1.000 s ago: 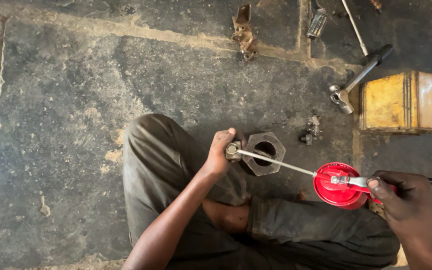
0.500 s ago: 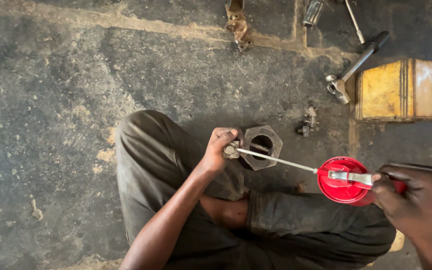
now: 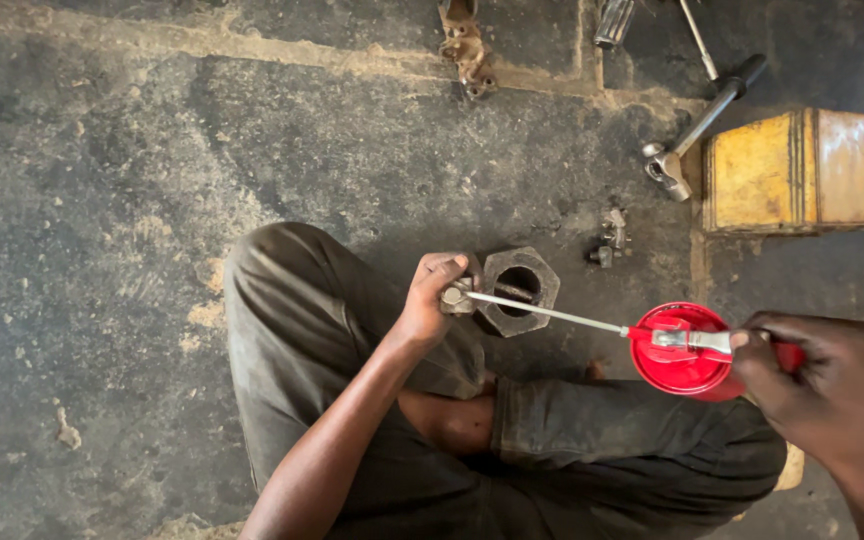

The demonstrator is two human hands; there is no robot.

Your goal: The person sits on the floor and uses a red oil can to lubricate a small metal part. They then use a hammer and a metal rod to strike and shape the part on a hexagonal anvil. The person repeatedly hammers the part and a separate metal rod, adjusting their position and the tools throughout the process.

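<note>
Oil can barely shifts vs a sec ago; right hand still grips it, thumb on lever. Spout tip stays at small metal part pinched in left hand fingers, beside hex nut. Oiling looks ongoing.

There are two hands, the left hand and the right hand. I count one red oil can, one big hex nut, one hammer, one yellow box, and two small metal parts.

A rough mechanic's workshop, worked at floor level: a stained, cracked concrete floor, a ratchet wrench and loose metal fittings lying about, a heavy hexagonal nut, a red oil can, and a yellow metal box.
</note>
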